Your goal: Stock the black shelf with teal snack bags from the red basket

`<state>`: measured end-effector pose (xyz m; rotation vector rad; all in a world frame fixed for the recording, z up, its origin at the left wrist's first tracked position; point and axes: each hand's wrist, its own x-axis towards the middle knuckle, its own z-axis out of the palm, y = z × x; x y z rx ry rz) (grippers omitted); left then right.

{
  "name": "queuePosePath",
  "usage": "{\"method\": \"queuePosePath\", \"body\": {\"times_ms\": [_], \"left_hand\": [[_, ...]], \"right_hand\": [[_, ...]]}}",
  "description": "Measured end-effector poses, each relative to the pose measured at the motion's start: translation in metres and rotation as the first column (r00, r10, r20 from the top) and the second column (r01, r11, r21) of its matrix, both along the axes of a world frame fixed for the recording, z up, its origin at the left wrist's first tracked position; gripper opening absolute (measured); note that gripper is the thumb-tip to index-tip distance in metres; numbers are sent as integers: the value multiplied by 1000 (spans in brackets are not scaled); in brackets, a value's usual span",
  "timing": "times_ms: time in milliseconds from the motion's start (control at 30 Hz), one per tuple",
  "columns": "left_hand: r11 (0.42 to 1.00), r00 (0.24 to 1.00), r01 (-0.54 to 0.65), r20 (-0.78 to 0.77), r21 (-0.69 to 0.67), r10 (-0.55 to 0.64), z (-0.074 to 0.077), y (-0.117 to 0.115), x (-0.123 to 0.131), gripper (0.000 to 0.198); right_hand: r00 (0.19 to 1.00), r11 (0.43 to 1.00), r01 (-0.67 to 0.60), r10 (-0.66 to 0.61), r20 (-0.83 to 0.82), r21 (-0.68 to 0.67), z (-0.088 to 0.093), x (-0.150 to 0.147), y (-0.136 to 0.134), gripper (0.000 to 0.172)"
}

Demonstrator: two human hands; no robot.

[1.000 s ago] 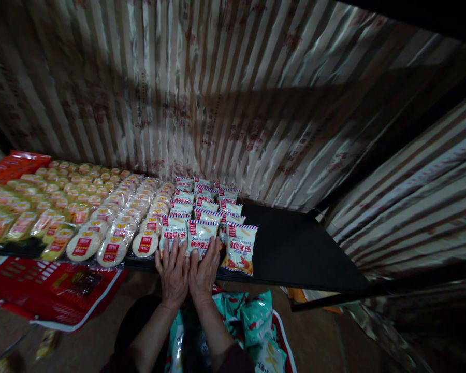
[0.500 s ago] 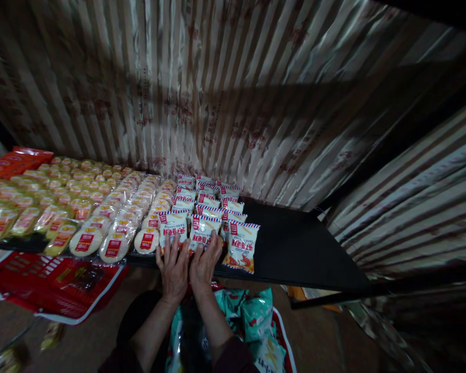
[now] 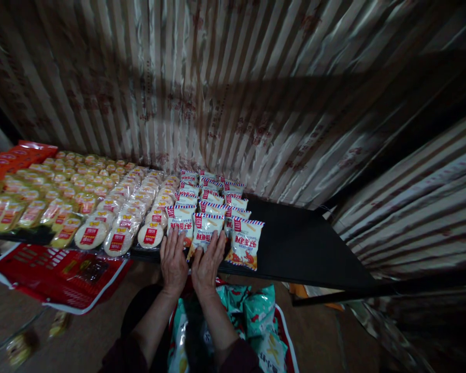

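Three rows of small white snack bags with striped edges stand on a black shelf (image 3: 299, 238). My left hand (image 3: 174, 264) rests against the front snack bag of the left row (image 3: 180, 220), fingers stretched out on its lower part. Against the front bag of the middle row (image 3: 208, 225) lies my right hand (image 3: 207, 263), its fingers extended and slightly apart. To the right of that hand, untouched, is the front bag of the right row (image 3: 244, 242). Neither hand is wrapped round a bag.
Rows of wrapped round rice crackers (image 3: 118, 239) and yellow-wrapped snacks (image 3: 66, 232) fill the shelf's left part, with an orange packet (image 3: 19, 158) behind. Below are a red basket (image 3: 58, 277) and another basket holding green snack bags (image 3: 259, 311). A striped curtain (image 3: 217, 103) hangs behind.
The view has shifted slightly. My hands stay at the front bags; the right hand has slid a little lower on the middle one, and the left bag's front is more exposed.
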<state>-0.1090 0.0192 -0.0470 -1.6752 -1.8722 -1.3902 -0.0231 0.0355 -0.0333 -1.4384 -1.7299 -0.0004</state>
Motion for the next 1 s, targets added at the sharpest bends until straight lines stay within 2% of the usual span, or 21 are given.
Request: {"method": "queuePosePath", "body": {"times_ms": [233,667,1000], "left_hand": [[1000,1000,9,5,-15,-9,3,1,-3,40],[1000,1000,11,-13,-22,-11,5,2,-4,44],[997,998,-9,-60,-73,4,15,-7,-1,39]], "right_hand": [[1000,999,0,0,-4,-43,0,-5,3,66],[1000,998,-20,19,-15,-58,3,-2,7,62],[1000,999,-7,8,-10,41,5,1,1,58]]}}
